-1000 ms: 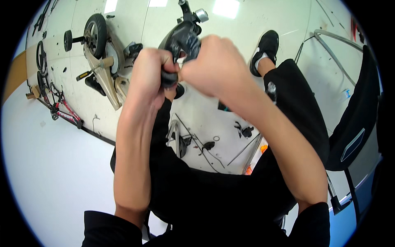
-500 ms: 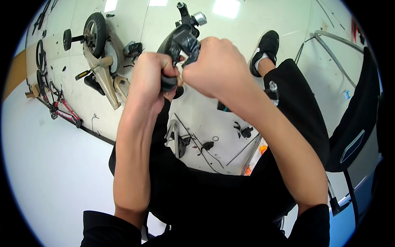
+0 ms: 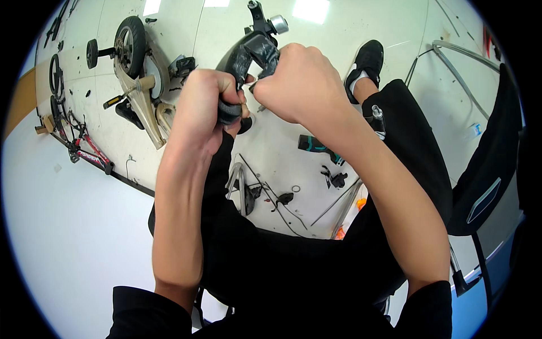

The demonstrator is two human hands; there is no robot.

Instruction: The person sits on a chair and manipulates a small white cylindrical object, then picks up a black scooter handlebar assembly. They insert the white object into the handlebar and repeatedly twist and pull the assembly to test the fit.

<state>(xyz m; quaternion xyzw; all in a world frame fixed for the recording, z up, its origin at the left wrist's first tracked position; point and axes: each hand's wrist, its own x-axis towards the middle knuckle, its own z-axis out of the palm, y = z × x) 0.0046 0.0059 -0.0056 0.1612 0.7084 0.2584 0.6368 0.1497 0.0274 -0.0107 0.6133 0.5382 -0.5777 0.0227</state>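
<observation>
Both of my hands are raised in front of me at a black curved bicycle part (image 3: 238, 55), which looks like a handlebar. My left hand (image 3: 202, 95) is closed round its lower end, where a dark rounded grip (image 3: 228, 113) shows below the fingers. My right hand (image 3: 296, 82) makes a fist at the squarish, scuffed black arm (image 3: 262, 50) on the other side. That fist hides its own fingertips and whatever lies inside it. Beyond the hands, a silver bell (image 3: 278, 24) sits beside the black upper end.
A beige bike frame (image 3: 138, 104) with a black-tyred wheel (image 3: 131, 48) lies at left, a red frame (image 3: 93, 150) further left. Below my hands are a black-and-teal power tool (image 3: 316, 145), thin cables (image 3: 276, 202) and small black parts (image 3: 336, 179). Metal tubing (image 3: 460, 79) stands at right.
My right hand has moved slightly up, and the bicycle part has tilted a little with it. More of the power tool on the floor shows. Both hands stay closed.
</observation>
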